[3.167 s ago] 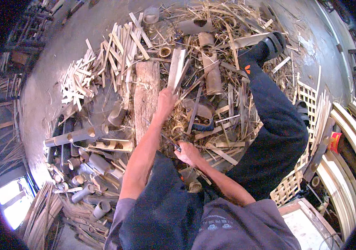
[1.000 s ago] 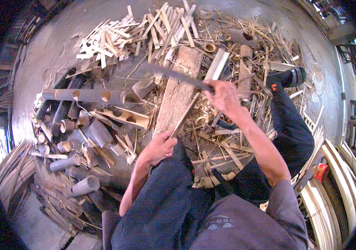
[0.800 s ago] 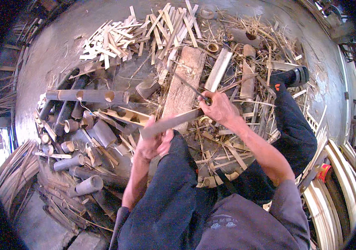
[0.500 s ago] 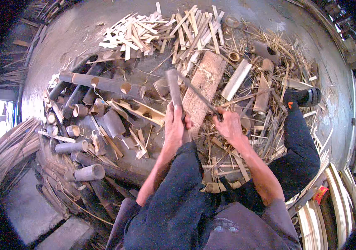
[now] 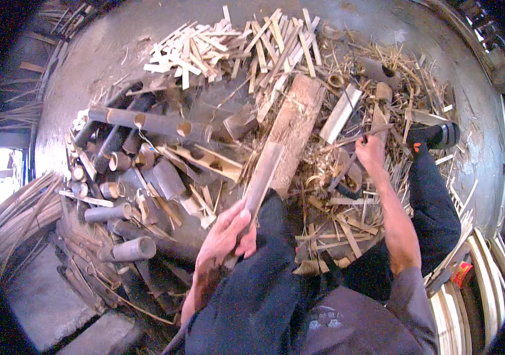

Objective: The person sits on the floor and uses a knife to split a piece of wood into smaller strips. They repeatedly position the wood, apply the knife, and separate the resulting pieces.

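Note:
A split bamboo piece (image 5: 263,180) is gripped near its lower end by my left hand (image 5: 226,234), fingers wrapped round it beside my dark trouser leg. Its upper end slants across the long, rough wooden block (image 5: 302,112) on the floor. Off to the right, my right hand (image 5: 372,152) is closed round a dark knife handle. The thin blade is hard to make out against the scraps behind it. Just above that hand lies a wide pale split bamboo piece (image 5: 341,113), apart from my fingers.
Pale bamboo strips (image 5: 196,50) are heaped at the far side. Dark bamboo tubes (image 5: 160,124) and short cut sections (image 5: 131,248) crowd the left. Shavings and offcuts (image 5: 347,228) litter the right. My shod foot (image 5: 441,136) rests at the right, and long strips (image 5: 489,278) stand at the lower right.
My left hand has drawn the bamboo down toward me and tilted it to the right. My right hand has swung the knife away to the right, off the bamboo.

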The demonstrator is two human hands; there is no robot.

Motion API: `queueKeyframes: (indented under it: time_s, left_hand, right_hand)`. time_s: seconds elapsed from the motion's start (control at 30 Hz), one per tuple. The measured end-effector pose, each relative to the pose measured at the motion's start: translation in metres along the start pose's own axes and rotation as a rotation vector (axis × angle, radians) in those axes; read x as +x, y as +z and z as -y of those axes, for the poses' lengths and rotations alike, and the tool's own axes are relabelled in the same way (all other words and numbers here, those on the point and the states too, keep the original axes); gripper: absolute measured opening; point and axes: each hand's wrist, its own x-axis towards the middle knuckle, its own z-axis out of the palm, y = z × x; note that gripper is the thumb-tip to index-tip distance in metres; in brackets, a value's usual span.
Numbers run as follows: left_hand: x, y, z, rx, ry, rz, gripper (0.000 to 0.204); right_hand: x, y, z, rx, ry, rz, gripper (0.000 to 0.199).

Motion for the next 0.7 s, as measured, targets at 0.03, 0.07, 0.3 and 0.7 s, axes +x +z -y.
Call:
queueKeyframes:
  time_s: [0.03,0.07,0.3,0.7]
  left_hand:
    - [0.013,-0.012,0.018,0.05,0.007,-0.057,0.046]
    - [0.039,-0.023,0.033,0.106,0.029,-0.096,0.044]
    - [0.085,0.003,0.029,0.384,0.09,-0.248,0.037]
    - [0.097,-0.016,0.049,0.496,0.166,-0.364,0.045]
  right_hand:
    - [-0.019,0.0,0.018,0.076,-0.039,0.096,0.023]
    - [-0.041,-0.009,0.052,0.147,-0.079,0.169,0.021]
    - [-0.096,-0.005,0.132,-0.054,-0.624,0.164,0.019]
    - [-0.087,-0.041,0.116,-0.07,-0.276,0.222,0.023]
